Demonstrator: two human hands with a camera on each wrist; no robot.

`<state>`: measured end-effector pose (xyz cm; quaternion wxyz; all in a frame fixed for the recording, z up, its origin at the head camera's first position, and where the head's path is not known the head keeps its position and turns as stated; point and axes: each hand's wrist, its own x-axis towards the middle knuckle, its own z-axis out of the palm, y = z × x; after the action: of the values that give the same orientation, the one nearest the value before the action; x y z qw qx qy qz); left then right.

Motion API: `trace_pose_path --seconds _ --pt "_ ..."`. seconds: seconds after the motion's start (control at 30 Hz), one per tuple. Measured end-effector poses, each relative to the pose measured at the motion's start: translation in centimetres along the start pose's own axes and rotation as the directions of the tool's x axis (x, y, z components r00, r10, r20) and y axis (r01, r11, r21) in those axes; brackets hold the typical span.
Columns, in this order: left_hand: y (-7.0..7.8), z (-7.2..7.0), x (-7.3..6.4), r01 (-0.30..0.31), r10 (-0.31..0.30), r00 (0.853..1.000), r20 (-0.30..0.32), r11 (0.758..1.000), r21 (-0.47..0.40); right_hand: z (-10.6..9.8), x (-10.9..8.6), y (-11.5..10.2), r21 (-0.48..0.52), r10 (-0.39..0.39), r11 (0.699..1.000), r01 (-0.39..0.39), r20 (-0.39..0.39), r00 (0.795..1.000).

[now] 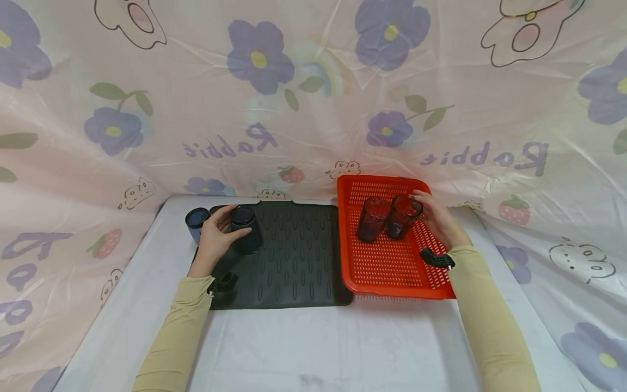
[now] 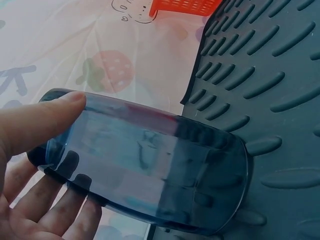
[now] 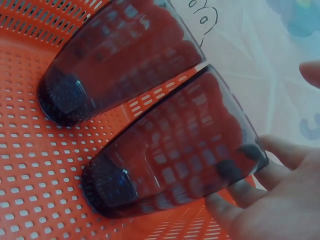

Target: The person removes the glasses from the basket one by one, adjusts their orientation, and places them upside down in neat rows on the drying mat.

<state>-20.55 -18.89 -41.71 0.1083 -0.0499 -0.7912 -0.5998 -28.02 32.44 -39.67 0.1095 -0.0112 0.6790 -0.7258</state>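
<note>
My left hand (image 1: pixel 215 239) grips a blue tinted drinking glass (image 1: pixel 247 234) between thumb and fingers, near its thick base. In the left wrist view this glass (image 2: pixel 150 160) stands base-up, its rim right at the dark ribbed drying mat (image 2: pixel 280 125). Another blue glass (image 1: pixel 195 223) is just behind that hand, at the mat's left edge. My right hand (image 1: pixel 441 220) touches the rim side of the right-hand glass (image 3: pixel 175 155) in the red basket, fingers along its wall and thumb held away. Beside that one is a second glass (image 3: pixel 120 60), also mouth up.
The red perforated basket (image 1: pixel 345 261) sits at the mat's right edge, its raised rim all around. White cloth covers the table (image 1: pixel 313 348). A printed curtain (image 1: pixel 313 125) hangs close behind the mat and basket.
</note>
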Motion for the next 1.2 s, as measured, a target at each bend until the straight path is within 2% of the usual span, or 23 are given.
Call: trace_pose_path --seconds 0.23,0.33,0.6,0.93,1.2 --pt "-0.1 0.0 0.0 0.017 -0.017 1.000 -0.001 1.000 -0.007 -0.1 0.0 0.1 -0.034 0.028 0.999 -0.027 0.023 0.999" --pt "-0.1 0.0 0.0 0.022 -0.022 1.000 0.001 1.000 -0.014 -0.2 0.1 0.3 -0.085 0.036 0.996 -0.034 0.024 0.999" --pt "0.0 0.0 -0.1 0.012 -0.012 1.000 0.001 1.000 -0.015 -0.2 0.0 0.8 -0.190 -0.015 0.982 0.022 0.037 0.999" --pt "-0.1 -0.1 -0.2 0.016 -0.016 1.000 0.002 1.000 -0.023 -0.3 0.0 1.1 -0.258 -0.019 0.966 0.036 0.068 0.997" --pt "-0.2 -0.1 -0.2 0.007 -0.007 1.000 0.005 1.000 -0.028 -0.4 0.2 1.5 -0.299 -0.025 0.953 0.039 0.049 0.998"
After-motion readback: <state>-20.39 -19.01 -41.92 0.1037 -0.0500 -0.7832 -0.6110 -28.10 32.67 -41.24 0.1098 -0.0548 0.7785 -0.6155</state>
